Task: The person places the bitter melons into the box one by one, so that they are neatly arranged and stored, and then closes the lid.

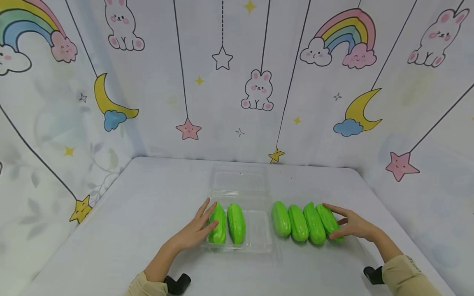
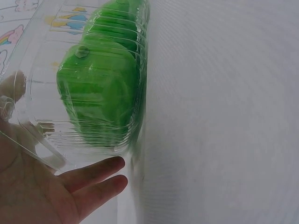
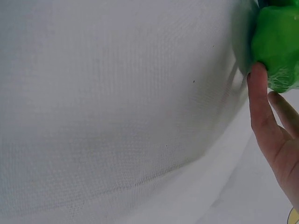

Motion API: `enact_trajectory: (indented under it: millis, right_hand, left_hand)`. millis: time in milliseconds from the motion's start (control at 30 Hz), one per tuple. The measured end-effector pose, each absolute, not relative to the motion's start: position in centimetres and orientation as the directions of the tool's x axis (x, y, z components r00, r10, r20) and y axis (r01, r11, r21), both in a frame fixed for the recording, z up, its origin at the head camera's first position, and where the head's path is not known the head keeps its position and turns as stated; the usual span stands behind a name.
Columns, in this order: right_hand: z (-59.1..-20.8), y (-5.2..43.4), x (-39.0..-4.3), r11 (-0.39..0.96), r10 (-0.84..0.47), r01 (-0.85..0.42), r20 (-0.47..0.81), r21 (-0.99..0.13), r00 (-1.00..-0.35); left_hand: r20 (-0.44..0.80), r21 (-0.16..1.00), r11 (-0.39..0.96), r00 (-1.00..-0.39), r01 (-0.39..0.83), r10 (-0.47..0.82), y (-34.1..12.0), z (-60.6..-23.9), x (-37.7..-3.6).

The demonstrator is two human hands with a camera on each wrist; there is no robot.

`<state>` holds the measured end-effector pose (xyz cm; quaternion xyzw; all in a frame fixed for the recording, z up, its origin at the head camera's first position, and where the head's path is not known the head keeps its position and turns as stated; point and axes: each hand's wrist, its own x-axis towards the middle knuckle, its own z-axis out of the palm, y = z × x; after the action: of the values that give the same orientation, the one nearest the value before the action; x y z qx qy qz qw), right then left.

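A clear plastic box (image 1: pixel 257 238) lies unfolded in the middle of the table, holding two green elongated gourds (image 1: pixel 236 224) side by side. My left hand (image 1: pixel 192 232) is at the box's left side, fingers spread, with index finger and thumb over the left gourd (image 1: pixel 218 230). In the left wrist view two extended fingers (image 2: pixel 100 179) show beside the box wall. Right of the box stands a row of several similar gourds (image 1: pixel 298 223). My right hand (image 1: pixel 357 226) touches the rightmost gourd (image 1: pixel 327 220), thumb low and index finger at its far end; its fingers look fairly straight.
The clear lid (image 1: pixel 238 181) lies back behind the box. A white cloth covers the table (image 1: pixel 155 185), and a patterned curtain (image 1: pixel 222 98) hangs behind it. Black pieces are at both wrists, by the left (image 1: pixel 177 283) and right (image 1: pixel 373 275) sleeves.
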<state>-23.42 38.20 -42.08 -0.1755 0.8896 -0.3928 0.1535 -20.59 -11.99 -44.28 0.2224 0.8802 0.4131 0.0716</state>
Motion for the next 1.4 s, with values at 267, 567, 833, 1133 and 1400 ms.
enact_trajectory:
  millis: [267,567,833,1133,1400]
  right_hand:
    - [-42.4,38.4,-23.4,0.604,-0.432,-0.186,-0.122,-0.775,-0.894]
    - [-42.3,38.4,-23.4,0.615,-0.394,-0.17,-0.112,-0.77,-0.912]
    - [-40.5,38.0,-22.7,0.642,-0.343,-0.218,-0.021,-0.735,-0.939]
    - [-38.4,35.2,-22.2,0.607,-0.384,-0.258,0.007,-0.752,-0.923]
    - [-38.0,33.6,-22.3,0.622,-0.345,-0.246,0.022,-0.743,-0.938]
  left_hand:
    - [0.05,0.76,0.562,-0.892,0.326,0.45,-12.0,-44.3,-20.5]
    - [0.055,0.755,0.566,-0.892,0.331,0.449,-12.0,-44.1,-20.6]
    - [0.049,0.754,0.568,-0.89,0.33,0.452,-12.0,-44.0,-20.5]
    - [0.055,0.757,0.565,-0.894,0.328,0.445,-12.2,-44.1,-20.5]
    - [0.073,0.749,0.565,-0.891,0.345,0.448,-12.0,-44.3,-20.5]
